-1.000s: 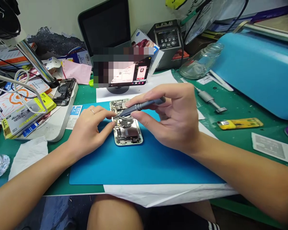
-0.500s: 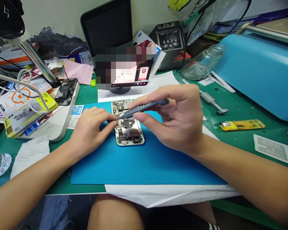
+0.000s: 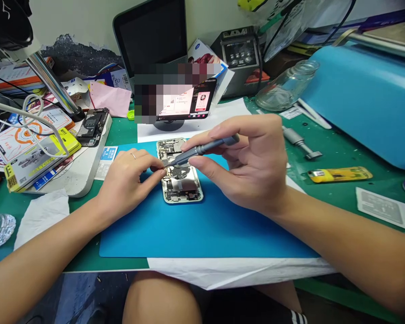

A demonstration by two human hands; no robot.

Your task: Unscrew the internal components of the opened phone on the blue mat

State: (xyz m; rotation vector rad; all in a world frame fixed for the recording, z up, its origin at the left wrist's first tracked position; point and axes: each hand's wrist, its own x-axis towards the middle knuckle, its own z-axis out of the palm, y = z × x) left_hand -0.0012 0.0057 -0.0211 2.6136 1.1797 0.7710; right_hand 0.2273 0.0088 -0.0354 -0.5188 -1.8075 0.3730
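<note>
An opened smartphone (image 3: 184,184), its inner parts bare, lies on the blue mat (image 3: 189,234). My right hand (image 3: 253,166) grips a grey screwdriver (image 3: 205,148) between thumb and fingers, slanted down to the left. Its tip reaches the phone's left side, close to my left fingertips. My left hand (image 3: 128,175), with a ring on one finger, comes in from the left with thumb and forefinger pinched together at the phone's left edge. Whatever that pinch holds is too small to make out.
On the left, a second opened phone (image 3: 93,127) sits on a white device beside a yellow box (image 3: 42,159). Behind the mat stands a lit screen (image 3: 185,101). To the right are a glass jar (image 3: 286,87), a grey tool (image 3: 300,141) and a yellow cutter (image 3: 339,174).
The view has shifted very slightly. Both hands, the screwdriver and the phone keep nearly the same places.
</note>
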